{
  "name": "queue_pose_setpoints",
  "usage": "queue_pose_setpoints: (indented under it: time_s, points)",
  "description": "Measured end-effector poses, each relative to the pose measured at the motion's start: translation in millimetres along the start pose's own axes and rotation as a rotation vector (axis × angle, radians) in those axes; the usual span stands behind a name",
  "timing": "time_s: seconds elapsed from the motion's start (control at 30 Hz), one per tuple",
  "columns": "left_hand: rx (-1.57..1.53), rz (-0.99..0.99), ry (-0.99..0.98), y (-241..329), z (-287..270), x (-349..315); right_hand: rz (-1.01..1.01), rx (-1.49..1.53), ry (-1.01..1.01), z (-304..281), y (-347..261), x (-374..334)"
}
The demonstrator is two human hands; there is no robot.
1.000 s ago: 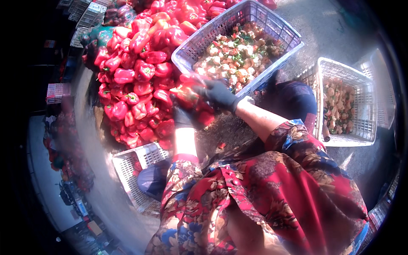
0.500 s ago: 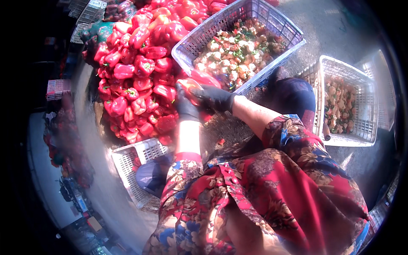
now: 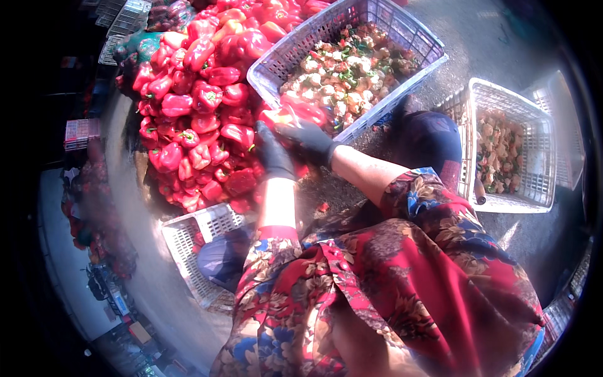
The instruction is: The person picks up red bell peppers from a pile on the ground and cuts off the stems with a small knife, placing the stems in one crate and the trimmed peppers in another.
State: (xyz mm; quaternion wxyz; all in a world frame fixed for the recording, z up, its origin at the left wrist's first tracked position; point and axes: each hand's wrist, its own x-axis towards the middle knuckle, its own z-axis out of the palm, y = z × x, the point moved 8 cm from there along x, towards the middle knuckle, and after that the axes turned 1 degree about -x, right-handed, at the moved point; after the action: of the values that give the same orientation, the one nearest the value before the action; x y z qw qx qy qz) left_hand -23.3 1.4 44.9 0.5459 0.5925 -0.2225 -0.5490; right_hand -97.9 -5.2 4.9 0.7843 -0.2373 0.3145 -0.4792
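Observation:
In dark gloves, both my hands are close together at the near edge of a heap of red bell peppers (image 3: 204, 97). My left hand (image 3: 274, 156) is closed around a red bell pepper (image 3: 271, 117), mostly hidden by glare and fingers. Beside it, my right hand (image 3: 309, 141) has its fingers curled in toward the same pepper; what they grip is blurred and hidden. Just beyond the hands is a purple-grey plastic crate (image 3: 392, 103), holding many pale pepper cores with green stems (image 3: 342, 78). Red peppers also lie against its near corner.
At the right stands a white crate (image 3: 518, 204) with more pale cores (image 3: 499, 151) and a dark stick-like handle (image 3: 480, 190) at its near edge. Another white crate (image 3: 188, 242) lies by my left knee. My right knee (image 3: 430, 138) is between the crates. Mesh sacks (image 3: 141, 47) rest behind the heap.
My hands have shifted slightly away from me and to the left, with the pepper less visible between them. The whole view has also moved a little. Crates and heap look unchanged.

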Motion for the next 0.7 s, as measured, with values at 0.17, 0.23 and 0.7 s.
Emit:
queue_pose_setpoints:
  time_s: [0.17,0.23,0.7]
  points:
    - [0.708,0.328,0.184,-23.9,-30.0,28.3,-0.105,-0.585,0.157,-28.9,25.6,18.0]
    - [0.864,0.43,0.245,-25.1,-29.1,30.7,-0.253,-0.784,0.102,-26.7,27.3,16.1]
    - [0.561,0.332,0.08,-37.7,-46.6,36.0,-2.285,-3.635,0.778,12.2,90.6,5.6]
